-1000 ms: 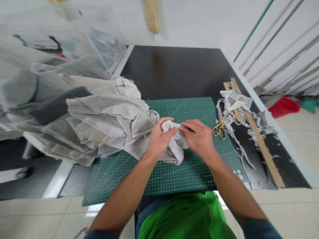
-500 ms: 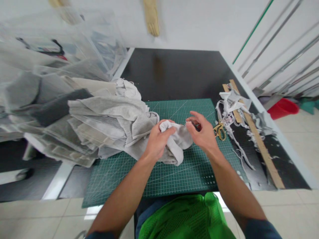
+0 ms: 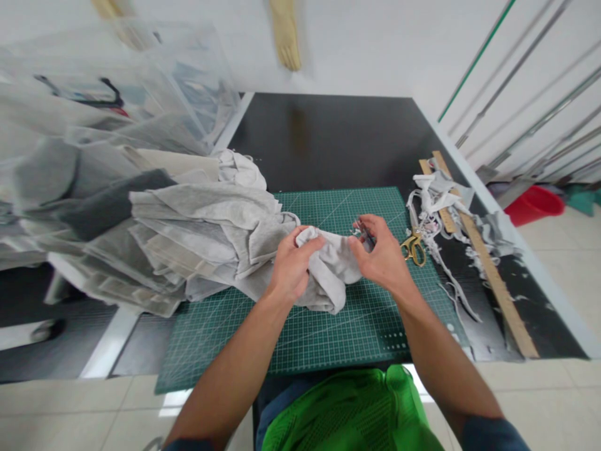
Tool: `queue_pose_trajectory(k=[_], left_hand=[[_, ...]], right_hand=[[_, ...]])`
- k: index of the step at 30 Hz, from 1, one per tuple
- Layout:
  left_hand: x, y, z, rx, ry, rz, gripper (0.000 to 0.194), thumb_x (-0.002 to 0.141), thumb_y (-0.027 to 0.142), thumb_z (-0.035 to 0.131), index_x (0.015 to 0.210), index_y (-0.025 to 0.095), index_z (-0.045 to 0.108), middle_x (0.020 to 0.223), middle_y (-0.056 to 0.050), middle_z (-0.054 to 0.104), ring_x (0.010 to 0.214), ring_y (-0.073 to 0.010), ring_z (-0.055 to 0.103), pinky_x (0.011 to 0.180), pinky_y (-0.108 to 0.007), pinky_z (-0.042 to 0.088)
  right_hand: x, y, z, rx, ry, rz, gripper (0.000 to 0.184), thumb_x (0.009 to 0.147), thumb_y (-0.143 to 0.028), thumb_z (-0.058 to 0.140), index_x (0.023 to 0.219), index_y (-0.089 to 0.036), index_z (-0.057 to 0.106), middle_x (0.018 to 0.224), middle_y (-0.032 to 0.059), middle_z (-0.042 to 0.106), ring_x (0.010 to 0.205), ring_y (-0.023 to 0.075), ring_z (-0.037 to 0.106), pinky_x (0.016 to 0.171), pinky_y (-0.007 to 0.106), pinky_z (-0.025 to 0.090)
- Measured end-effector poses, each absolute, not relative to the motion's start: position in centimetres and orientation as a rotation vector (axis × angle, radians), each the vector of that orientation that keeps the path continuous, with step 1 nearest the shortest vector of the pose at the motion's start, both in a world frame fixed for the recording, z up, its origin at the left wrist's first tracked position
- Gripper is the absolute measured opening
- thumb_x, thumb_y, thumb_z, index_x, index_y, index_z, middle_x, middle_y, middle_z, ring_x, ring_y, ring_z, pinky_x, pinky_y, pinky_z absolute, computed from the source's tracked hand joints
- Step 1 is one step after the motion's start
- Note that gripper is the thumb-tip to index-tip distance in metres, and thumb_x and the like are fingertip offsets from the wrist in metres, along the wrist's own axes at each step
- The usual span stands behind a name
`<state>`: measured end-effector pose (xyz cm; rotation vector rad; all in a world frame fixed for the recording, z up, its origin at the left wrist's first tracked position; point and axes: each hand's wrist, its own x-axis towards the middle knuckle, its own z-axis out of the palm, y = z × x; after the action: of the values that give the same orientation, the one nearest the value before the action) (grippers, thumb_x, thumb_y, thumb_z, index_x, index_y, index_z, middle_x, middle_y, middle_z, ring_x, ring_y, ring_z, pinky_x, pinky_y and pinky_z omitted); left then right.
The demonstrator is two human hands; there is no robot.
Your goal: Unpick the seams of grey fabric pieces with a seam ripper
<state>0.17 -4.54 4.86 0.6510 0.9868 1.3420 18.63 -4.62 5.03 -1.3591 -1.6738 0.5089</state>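
Observation:
My left hand (image 3: 292,260) is closed on a bunched edge of a light grey knit garment (image 3: 332,289), with thumb and fingers pinching the cloth. The garment trails left over the green cutting mat (image 3: 375,326) toward a pile of grey fabric pieces (image 3: 201,219). In my right hand (image 3: 382,254) is a small pair of thread snips (image 3: 365,235), partly hidden by the fingers; its metal tips point up and left. That hand is just right of the cloth, close to or touching its edge. Gold-handled scissors (image 3: 414,248) lie right of my right hand.
White and grey fabric scraps (image 3: 439,194) and wooden rulers (image 3: 488,269) lie along the right side of the black table (image 3: 328,138). Clear plastic bins (image 3: 188,81) stand at the back left. A red bucket (image 3: 535,205) is on the floor at right.
My right hand has turned slightly, and the snips' metal tips now show more above the fingers. The left hand keeps its pinch on the cloth, nearly unmoved.

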Motion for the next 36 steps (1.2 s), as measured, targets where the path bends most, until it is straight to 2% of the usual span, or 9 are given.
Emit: queue_pose_trajectory(k=[3, 6, 9, 13, 19, 26, 36], left_hand=[[0.2, -4.5, 4.9, 0.615, 0.996, 1.349, 0.031, 0.065, 0.017, 0.086, 0.09, 0.017, 0.067, 0.078, 0.001, 0.064, 0.069, -0.0116, 0.06, 0.063, -0.023, 0.048], [0.2, -4.5, 5.1, 0.583, 0.998, 1.35, 0.033, 0.064, 0.016, 0.085, 0.092, 0.017, 0.068, 0.081, 0.0, 0.066, 0.07, -0.0119, 0.062, 0.065, -0.024, 0.049], [0.2, -4.5, 5.2, 0.548, 0.977, 1.346, 0.032, 0.064, 0.017, 0.085, 0.091, 0.017, 0.068, 0.081, 0.0, 0.067, 0.071, -0.012, 0.062, 0.067, -0.024, 0.05], [0.2, -4.5, 5.3, 0.483, 0.954, 1.327, 0.03, 0.064, 0.017, 0.084, 0.089, 0.016, 0.068, 0.078, 0.001, 0.066, 0.07, -0.0116, 0.061, 0.067, -0.024, 0.049], [0.1, -4.5, 5.5, 0.483, 0.905, 1.303, 0.025, 0.064, 0.013, 0.082, 0.085, 0.015, 0.069, 0.076, 0.002, 0.065, 0.068, -0.0094, 0.059, 0.066, -0.022, 0.047], [-0.2, -4.9, 5.5, 0.628, 0.886, 1.259, 0.033, 0.065, 0.02, 0.089, 0.092, 0.017, 0.07, 0.082, 0.0, 0.069, 0.073, -0.0116, 0.062, 0.071, -0.024, 0.049], [0.1, -5.0, 5.2, 0.66, 0.945, 1.303, 0.03, 0.068, 0.02, 0.087, 0.092, 0.018, 0.07, 0.082, 0.001, 0.067, 0.074, -0.0112, 0.061, 0.071, -0.024, 0.048]], right_hand=[[18.5, -4.8, 5.4, -1.232, -1.764, 0.317, 0.032, 0.095, -0.027, 0.061, 0.126, -0.022, 0.062, 0.122, 0.0123, 0.069, 0.104, 0.0252, 0.067, 0.091, 0.044, 0.058], [18.3, -5.0, 5.7, -1.124, -1.832, 0.226, 0.025, 0.095, -0.025, 0.062, 0.119, -0.024, 0.068, 0.12, 0.0111, 0.068, 0.112, 0.0258, 0.066, 0.095, 0.045, 0.059], [17.9, -5.1, 5.7, -1.075, -1.861, 0.19, 0.027, 0.092, -0.025, 0.069, 0.119, -0.023, 0.069, 0.118, 0.0106, 0.069, 0.108, 0.0251, 0.068, 0.095, 0.043, 0.06], [17.5, -5.2, 5.5, -1.055, -1.872, 0.135, 0.022, 0.094, -0.017, 0.066, 0.115, -0.022, 0.071, 0.108, 0.0091, 0.072, 0.1, 0.0224, 0.07, 0.09, 0.039, 0.062], [17.4, -5.3, 5.2, -1.037, -1.881, 0.113, 0.023, 0.093, -0.02, 0.07, 0.116, -0.021, 0.071, 0.109, 0.0102, 0.072, 0.1, 0.0227, 0.07, 0.09, 0.04, 0.062], [17.2, -5.4, 5.3, -1.019, -1.864, 0.099, 0.019, 0.095, -0.021, 0.069, 0.114, -0.02, 0.073, 0.107, 0.0107, 0.073, 0.098, 0.0223, 0.071, 0.088, 0.039, 0.063], [16.9, -5.6, 4.9, -1.052, -1.857, 0.102, 0.017, 0.097, -0.022, 0.067, 0.112, -0.023, 0.076, 0.107, 0.0098, 0.075, 0.1, 0.023, 0.071, 0.09, 0.042, 0.063]])
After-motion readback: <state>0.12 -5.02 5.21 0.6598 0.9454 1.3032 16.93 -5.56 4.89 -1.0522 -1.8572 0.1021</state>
